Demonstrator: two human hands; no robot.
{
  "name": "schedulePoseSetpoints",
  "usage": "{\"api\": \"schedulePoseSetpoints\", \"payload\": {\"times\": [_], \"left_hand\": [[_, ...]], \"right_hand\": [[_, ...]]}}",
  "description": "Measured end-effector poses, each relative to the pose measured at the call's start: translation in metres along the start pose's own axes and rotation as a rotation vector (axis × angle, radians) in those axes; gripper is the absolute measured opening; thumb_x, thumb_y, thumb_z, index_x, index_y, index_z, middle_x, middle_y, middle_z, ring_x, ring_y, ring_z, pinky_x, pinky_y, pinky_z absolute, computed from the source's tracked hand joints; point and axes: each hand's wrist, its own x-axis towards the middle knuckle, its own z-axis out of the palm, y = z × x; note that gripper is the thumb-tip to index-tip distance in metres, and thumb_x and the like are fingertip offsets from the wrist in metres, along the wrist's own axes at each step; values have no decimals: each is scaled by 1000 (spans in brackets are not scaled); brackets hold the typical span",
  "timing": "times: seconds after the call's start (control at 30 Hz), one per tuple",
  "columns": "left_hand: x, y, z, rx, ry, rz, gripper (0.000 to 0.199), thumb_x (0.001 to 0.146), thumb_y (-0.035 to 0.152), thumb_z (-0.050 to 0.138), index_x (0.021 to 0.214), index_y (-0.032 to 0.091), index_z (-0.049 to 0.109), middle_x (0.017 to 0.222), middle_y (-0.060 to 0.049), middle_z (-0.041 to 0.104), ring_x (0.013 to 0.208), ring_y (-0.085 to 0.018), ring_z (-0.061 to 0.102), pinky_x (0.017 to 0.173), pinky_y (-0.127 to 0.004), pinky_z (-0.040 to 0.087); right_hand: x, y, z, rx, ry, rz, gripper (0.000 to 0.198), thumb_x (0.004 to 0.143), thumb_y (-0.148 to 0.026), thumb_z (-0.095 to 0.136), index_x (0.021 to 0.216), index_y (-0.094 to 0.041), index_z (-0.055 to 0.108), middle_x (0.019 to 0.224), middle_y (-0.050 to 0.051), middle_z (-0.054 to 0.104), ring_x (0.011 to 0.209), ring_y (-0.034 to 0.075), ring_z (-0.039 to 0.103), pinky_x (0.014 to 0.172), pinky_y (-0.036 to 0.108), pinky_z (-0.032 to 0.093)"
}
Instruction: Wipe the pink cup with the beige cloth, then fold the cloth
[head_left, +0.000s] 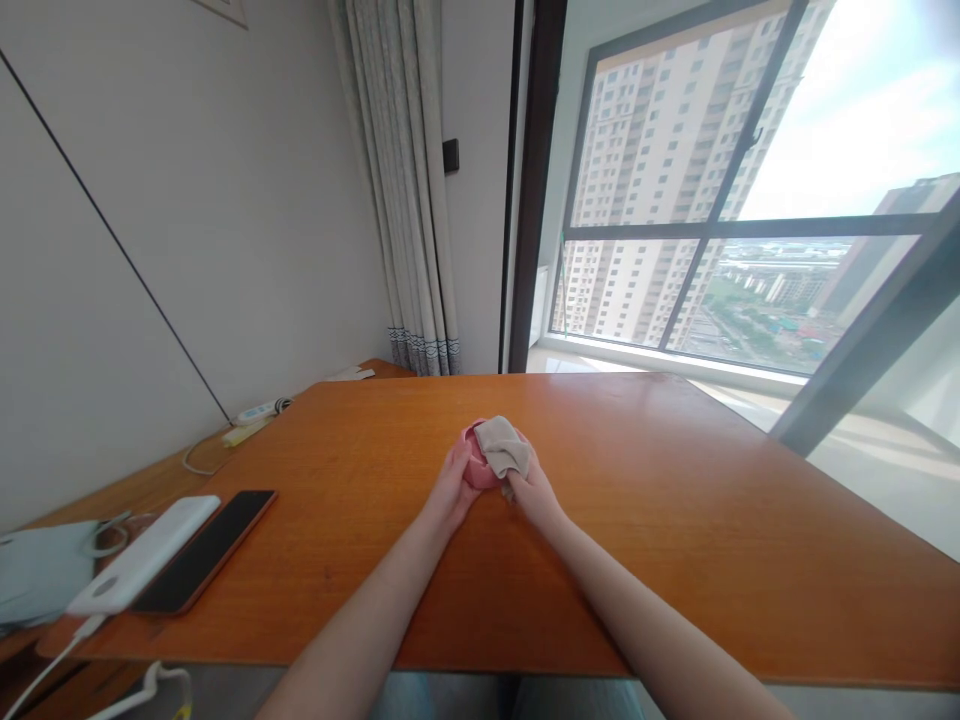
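A small pink round object point(478, 468), perhaps a cup or bowl, rests on the orange wooden table point(645, 520) near its middle. My left hand point(452, 487) grips it from the left side. My right hand point(531, 487) holds a beige cloth point(503, 446) and presses it over the top and right side of the pink object. The cloth hides most of the object, so its exact shape cannot be told.
A black phone point(210, 548) and a white power bank point(146, 566) with a cable lie at the table's left. A grey pouch point(37, 575) sits further left. A power strip point(259, 410) lies by the wall. A curtain and a large window stand behind.
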Motion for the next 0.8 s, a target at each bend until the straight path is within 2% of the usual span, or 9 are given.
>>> {"api": "schedulePoseSetpoints", "payload": {"times": [0.07,0.13,0.23,0.4,0.57,0.67,0.8], "left_hand": [[-2,0,3,-11,-51,-43,47,85,42,52,128,23,50,132,-8,53,115,-23,53,91,-35,48],[-3,1,4,-2,-50,-121,49,87,48,45,126,21,52,130,-9,54,115,-23,54,91,-36,48],[-3,4,0,61,-24,-220,51,86,53,42,127,23,51,127,-8,56,110,-22,56,87,-36,49],[0,12,-10,297,5,-389,62,82,66,37,122,22,55,110,-9,66,89,-20,64,70,-29,50],[-4,19,-11,310,-125,-556,59,80,62,44,119,20,57,102,-10,68,76,-18,64,68,-32,52],[-5,17,-10,262,-127,-540,52,81,55,48,116,17,59,98,-10,68,71,-17,63,63,-30,52],[-1,13,-9,164,-42,-431,43,83,44,50,114,15,59,96,-10,68,69,-16,63,61,-27,52]], "right_hand": [[1,1,-2,22,30,-11,47,74,-24,52,121,-23,55,133,6,49,124,25,43,108,43,29],[4,1,-7,62,51,2,40,75,-25,50,114,-22,59,124,6,56,119,25,48,106,43,31],[9,-1,-14,138,51,100,31,75,-31,50,100,-20,64,109,6,65,108,26,55,98,42,39],[14,-8,-23,213,-18,252,20,68,-34,57,75,-18,66,79,3,70,84,24,61,80,35,48],[15,-19,-30,208,-130,334,16,63,-32,58,68,-19,65,71,1,69,76,21,61,72,31,49],[15,-26,-32,178,-209,305,19,64,-33,58,72,-18,68,73,2,70,80,22,62,73,31,50],[13,-29,-28,146,-95,238,29,71,-38,55,88,-19,69,84,4,71,94,25,61,80,34,50]]}}
